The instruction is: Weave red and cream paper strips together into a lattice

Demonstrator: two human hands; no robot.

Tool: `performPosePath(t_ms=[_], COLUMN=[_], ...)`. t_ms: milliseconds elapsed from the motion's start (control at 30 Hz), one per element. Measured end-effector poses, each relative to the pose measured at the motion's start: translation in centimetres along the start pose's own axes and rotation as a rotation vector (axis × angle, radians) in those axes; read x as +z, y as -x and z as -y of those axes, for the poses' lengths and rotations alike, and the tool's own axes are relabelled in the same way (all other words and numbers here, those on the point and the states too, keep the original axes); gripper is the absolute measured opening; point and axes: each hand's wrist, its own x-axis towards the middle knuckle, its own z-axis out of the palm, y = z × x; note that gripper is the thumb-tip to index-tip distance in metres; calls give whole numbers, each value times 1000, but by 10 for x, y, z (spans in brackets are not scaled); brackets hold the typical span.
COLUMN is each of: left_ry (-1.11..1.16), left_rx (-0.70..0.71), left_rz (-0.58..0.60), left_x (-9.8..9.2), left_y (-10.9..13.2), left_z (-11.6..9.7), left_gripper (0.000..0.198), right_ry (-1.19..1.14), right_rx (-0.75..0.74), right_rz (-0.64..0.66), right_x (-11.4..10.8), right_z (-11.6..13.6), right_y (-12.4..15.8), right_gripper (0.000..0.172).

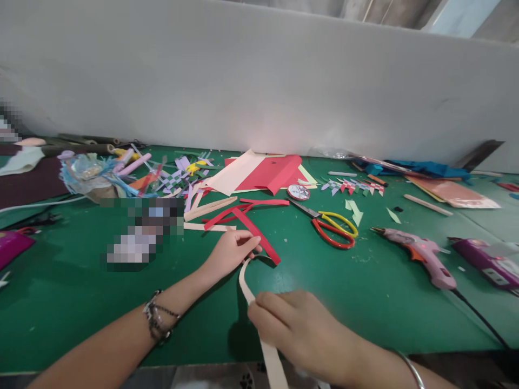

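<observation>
My left hand (232,249) pinches the far end of a long cream paper strip (245,282) just above the green table (81,292). My right hand (298,324) is closed on the same strip nearer to me, and the rest of the strip runs down past the table's front edge. A red paper strip (255,232) lies on the table right beside my left fingertips, crossing other red and cream strips (211,208).
Scissors with red and yellow handles (333,228) lie right of the strips; a pink glue gun (421,255) lies further right. Red and cream paper sheets (259,172), a tape roll (299,192), woven paper pieces (352,186) and a colourful heap (97,175) sit toward the grey wall.
</observation>
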Motion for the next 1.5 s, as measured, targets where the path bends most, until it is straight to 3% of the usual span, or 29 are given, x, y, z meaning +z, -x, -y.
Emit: performPosePath(t_ms=[200,300,400,500,567,633,767,900,1033,1167,1367,1500], left_ry=[-118,-144,-201,-301,-331,-338,-357,-381,-413,-487,-538,-557], left_rx=[107,167,199,226,242,256,271,280,285,261,225,223], left_rz=[1,-9,0,-2,3,9,32,44,53,84,129,158], left_x=[0,0,-1,-3,-3,-3,-3,-2,-3,-6,-11,-13], left_y=[0,1,0,0,0,0,0,-1,-2,-3,-3,-2], left_z=[2,5,7,7,6,6,6,8,8,6,2,1], left_gripper=[27,26,26,28,28,28,29,30,30,32,31,32], right_ry=[81,-53,-310,-573,-554,-453,-415,-422,-470,-462,-371,-276], right_rx=[42,63,57,212,431,489,387,454,486,470,499,512], right_rz=[193,275,349,218,24,-82,47,-5,2,86,359,466], right_x=[8,4,-14,-30,-31,-24,3,17,15,1,-25,-34], right_z=[-5,-16,-34,-59,-76,-88,-95,-93,-97,-109,-126,-132], right_y=[-14,-21,-25,-27,-28,-30,-32,-34,-33,-22,0,9], right_gripper=[15,18,28,26,22,13,11,6,8,9,12,13])
